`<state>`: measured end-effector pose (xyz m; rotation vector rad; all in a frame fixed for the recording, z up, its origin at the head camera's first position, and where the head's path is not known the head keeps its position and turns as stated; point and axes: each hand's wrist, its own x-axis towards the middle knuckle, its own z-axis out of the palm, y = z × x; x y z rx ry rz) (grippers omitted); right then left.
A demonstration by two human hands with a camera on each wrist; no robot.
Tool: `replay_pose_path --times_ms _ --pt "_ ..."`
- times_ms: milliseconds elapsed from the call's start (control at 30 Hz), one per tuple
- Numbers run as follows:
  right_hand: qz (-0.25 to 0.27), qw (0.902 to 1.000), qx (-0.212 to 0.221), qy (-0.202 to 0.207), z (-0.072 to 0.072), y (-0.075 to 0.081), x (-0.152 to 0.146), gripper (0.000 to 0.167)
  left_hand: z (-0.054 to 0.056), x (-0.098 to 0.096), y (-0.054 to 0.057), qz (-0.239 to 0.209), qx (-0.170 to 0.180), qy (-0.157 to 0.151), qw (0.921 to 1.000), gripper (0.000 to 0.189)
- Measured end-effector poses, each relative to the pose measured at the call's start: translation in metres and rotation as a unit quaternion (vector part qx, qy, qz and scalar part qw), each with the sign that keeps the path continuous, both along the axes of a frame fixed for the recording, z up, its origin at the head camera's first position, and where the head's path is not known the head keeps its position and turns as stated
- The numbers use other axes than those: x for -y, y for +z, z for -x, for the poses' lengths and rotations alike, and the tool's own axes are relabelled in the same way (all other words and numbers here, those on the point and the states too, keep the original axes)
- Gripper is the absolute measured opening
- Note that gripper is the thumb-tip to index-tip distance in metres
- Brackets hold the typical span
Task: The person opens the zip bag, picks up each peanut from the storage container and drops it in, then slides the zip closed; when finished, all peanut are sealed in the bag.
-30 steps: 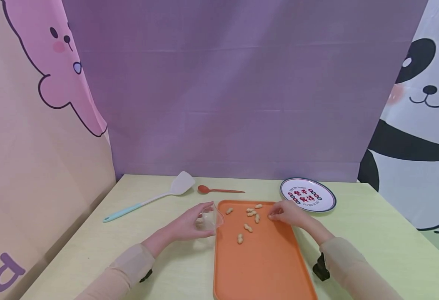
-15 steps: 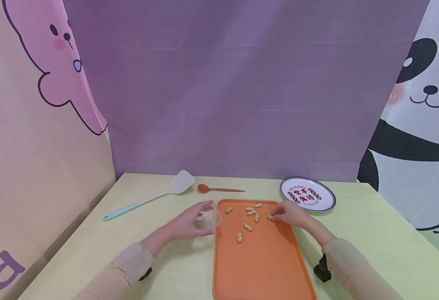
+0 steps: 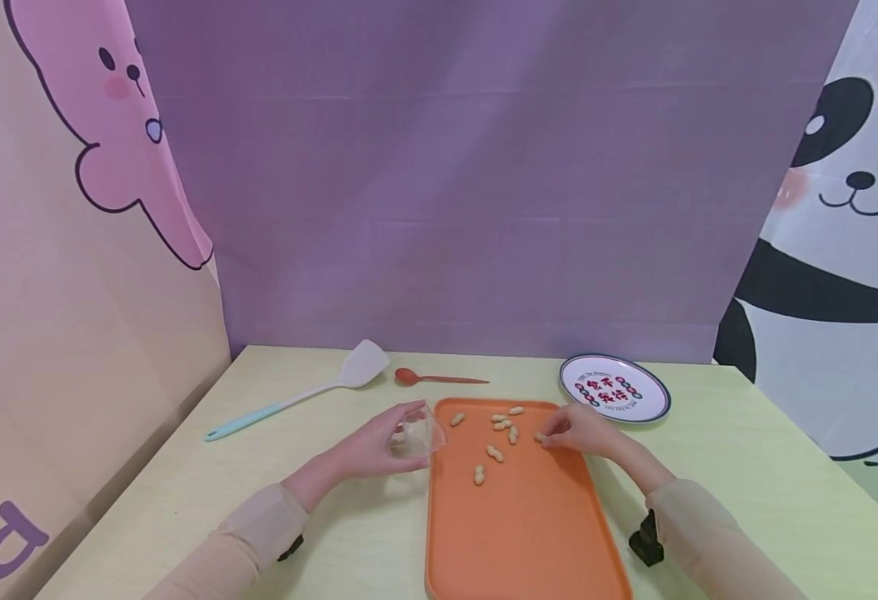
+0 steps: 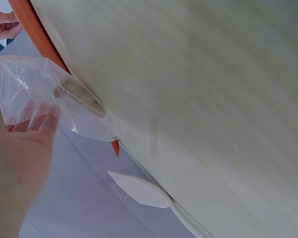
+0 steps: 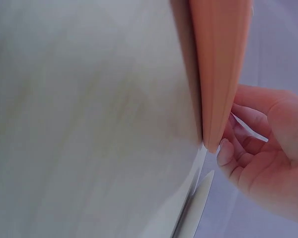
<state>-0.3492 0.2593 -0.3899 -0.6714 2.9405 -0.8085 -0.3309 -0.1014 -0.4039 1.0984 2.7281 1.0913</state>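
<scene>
- An orange tray (image 3: 521, 533) lies lengthwise on the pale worktop (image 3: 716, 467), loose peanuts (image 3: 495, 453) scattered over its far part.
- At the tray's left edge, a person's left hand (image 3: 379, 447), fingers curled, grips a clear plastic bag (image 3: 419, 435) with something brownish inside.
- Opposite, the right hand (image 3: 580, 430) pinches a single peanut (image 3: 540, 436) near the tray's right edge.
- Beyond, left to right: a white-bladed spatula (image 3: 364, 367), a red spoon (image 3: 407, 377) and a patterned plate (image 3: 637, 406).
- Behind, a purple cloth (image 3: 446, 183).
</scene>
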Motion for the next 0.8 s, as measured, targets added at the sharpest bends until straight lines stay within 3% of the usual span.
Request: replay_pose_path --times_ms 300,433,600,800 --pt "0.019 0.9996 -0.006 0.018 -0.001 0.004 -0.001 0.013 -0.001 -0.001 0.000 -0.005 0.009 -0.003 0.9999 0.083" --pt "0.009 0.9992 -0.032 0.020 0.001 0.008 0.001 0.014 0.000 -0.001 0.000 -0.003 0.013 -0.002 0.9999 0.084" --pt "0.001 0.9973 -0.066 0.032 0.000 0.017 0.012 0.012 0.001 -0.001 -0.002 -0.004 0.009 -0.004 0.9999 0.083" --pt "0.016 0.9965 -0.067 0.047 -0.006 0.028 0.034 0.012 0.001 -0.001 -0.003 -0.005 0.006 -0.007 0.9999 0.083"
